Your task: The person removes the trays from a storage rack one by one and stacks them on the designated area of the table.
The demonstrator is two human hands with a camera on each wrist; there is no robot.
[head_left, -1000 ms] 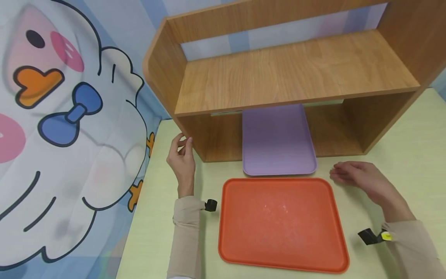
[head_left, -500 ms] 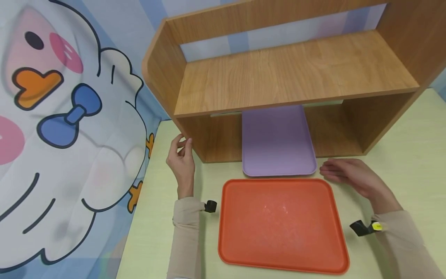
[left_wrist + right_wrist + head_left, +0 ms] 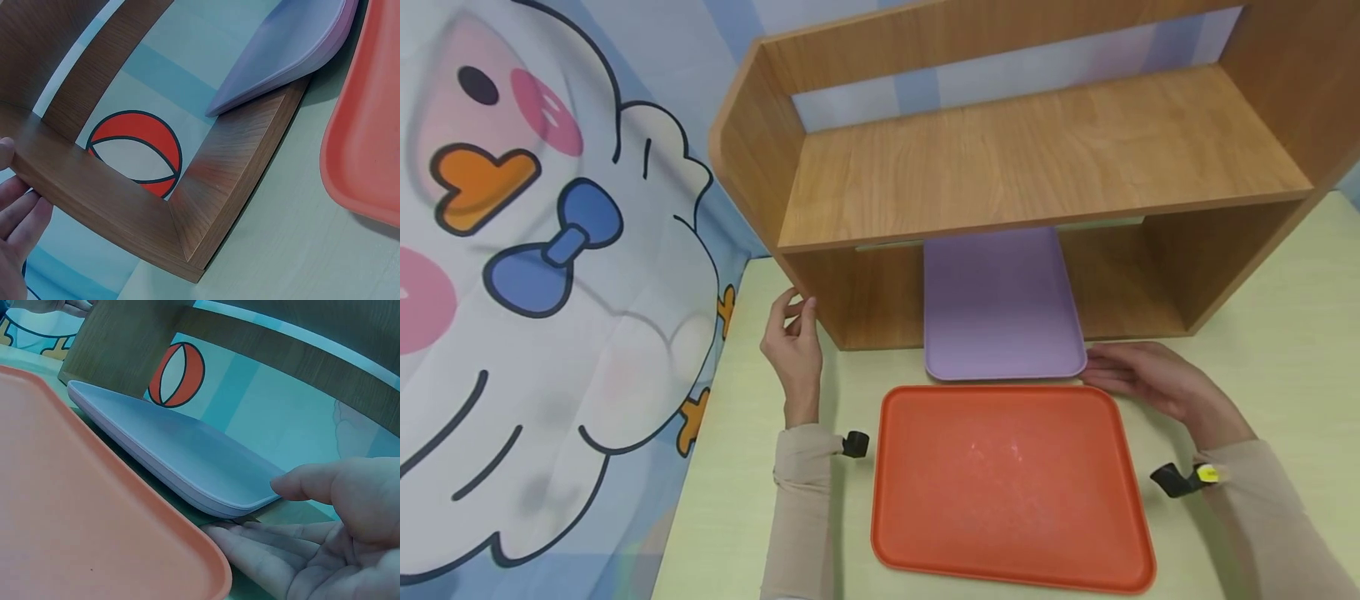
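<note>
A purple tray (image 3: 1003, 308) lies partly inside the lower level of the wooden shelf (image 3: 1037, 167), its front end sticking out. My right hand (image 3: 1157, 387) holds the tray's front right corner; in the right wrist view the thumb (image 3: 300, 481) is at the rim and the fingers (image 3: 262, 550) reach beneath. My left hand (image 3: 793, 350) grips the edge of the shelf's left side panel; in the left wrist view its fingers (image 3: 25, 219) lie on the outer side. An orange tray (image 3: 1011, 483) lies flat on the table just in front of the purple one.
The pale table (image 3: 722, 500) carries the shelf and the orange tray. A cloth printed with a large white bird (image 3: 610, 367) hangs at the left. Small black cameras (image 3: 854, 443) are strapped to both wrists. The shelf's upper board (image 3: 1037, 158) overhangs the purple tray.
My right hand has moved left from the bare table to the purple tray's front right corner. The left hand stays at the shelf's side panel, and both trays lie as before.
</note>
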